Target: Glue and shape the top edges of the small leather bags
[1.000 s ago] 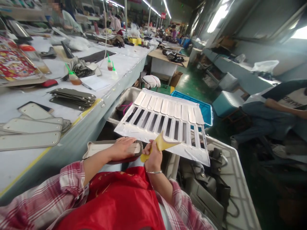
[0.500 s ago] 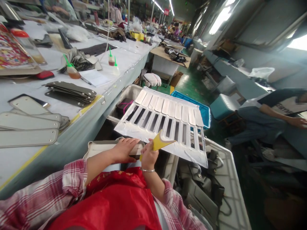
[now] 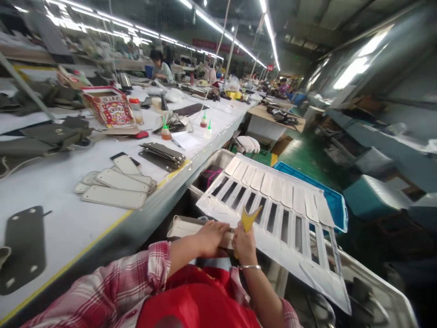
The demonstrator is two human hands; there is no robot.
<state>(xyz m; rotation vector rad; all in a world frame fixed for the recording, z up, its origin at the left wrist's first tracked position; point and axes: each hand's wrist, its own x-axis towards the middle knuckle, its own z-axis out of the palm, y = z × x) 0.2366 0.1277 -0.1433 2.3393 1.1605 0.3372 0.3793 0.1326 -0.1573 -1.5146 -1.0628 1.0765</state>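
A cream-and-dark piece, perhaps part of a bag [image 3: 182, 226], lies across my lap. My left hand [image 3: 212, 238] is laid over it, fingers across the top and thumb on the near side, holding it. Close beside, at its right end, my right hand [image 3: 244, 242] is closed round a yellow scraper [image 3: 250, 217] with a notched, forked end pointing up. The scraper's lower end sits near the piece; my fingers hide the contact. Just beyond my hands rests a white slotted board [image 3: 273, 239], with a row of pale strips [image 3: 267, 183] along its far side.
On the left table [image 3: 112, 228] lie pale panels [image 3: 116, 196], a stack of dark panels [image 3: 164, 155] and green-tipped bottles [image 3: 165, 131]. A blue crate [image 3: 336, 200] and a white bin [image 3: 385, 287] with dark bags stand beneath the board. Another person [image 3: 163, 68] sits far back.
My view has swung left and up, so more of the table shows. The scraper is turned more upright in my right hand. My left hand stays on the piece.
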